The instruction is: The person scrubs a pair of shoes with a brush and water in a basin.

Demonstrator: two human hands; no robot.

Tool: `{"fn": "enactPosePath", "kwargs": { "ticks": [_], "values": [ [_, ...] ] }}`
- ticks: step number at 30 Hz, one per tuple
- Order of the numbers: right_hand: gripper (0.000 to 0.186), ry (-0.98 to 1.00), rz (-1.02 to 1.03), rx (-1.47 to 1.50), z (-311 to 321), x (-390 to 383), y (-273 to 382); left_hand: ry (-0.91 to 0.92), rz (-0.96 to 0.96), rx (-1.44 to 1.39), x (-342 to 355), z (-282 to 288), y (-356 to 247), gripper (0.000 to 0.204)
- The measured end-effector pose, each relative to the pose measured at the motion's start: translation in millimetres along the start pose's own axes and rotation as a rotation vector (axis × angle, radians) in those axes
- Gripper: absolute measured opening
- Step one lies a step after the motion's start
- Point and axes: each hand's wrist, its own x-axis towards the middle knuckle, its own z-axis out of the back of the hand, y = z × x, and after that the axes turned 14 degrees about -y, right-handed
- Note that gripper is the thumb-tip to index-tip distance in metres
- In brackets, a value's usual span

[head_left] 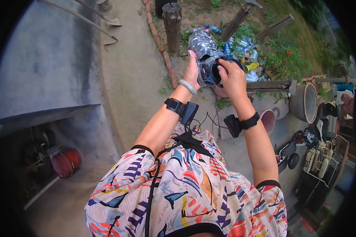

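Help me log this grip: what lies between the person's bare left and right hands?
In the head view, a shiny, see-through and black plastic object lies between the left hand and the right hand; its exact kind is unclear.

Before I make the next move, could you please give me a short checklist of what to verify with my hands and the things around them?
1. Left hand against the side of the clear plastic container: ok.
2. Right hand at the container's dark end: ok, fingers bent there.
3. Container empty inside: cannot tell.
4. Ground beyond the hands free of loose items: not ok, a pile of bottles lies there.
5. Hands apart from the upright wooden post: ok.
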Motion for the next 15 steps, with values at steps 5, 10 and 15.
{"fn": "enactPosePath", "kwargs": {
  "ticks": [5,10,15],
  "values": [
    [0.034,0.034,-0.048,0.025,11.6,-17.9,10.7,0.074,-0.040,-0.023,1.4,-8.7,-18.8,0.088],
    [0.032,-0.060,0.026,-0.067,7.2,-15.2,-7.7,-0.034,-0.055,0.071,2.2,-18.7,-15.5,0.084],
    [0.024,0.210,-0.056,-0.058,39.5,-43.6,19.6,-0.032,-0.067,0.065,10.4,8.1,-18.7,0.082]
  ]
}}
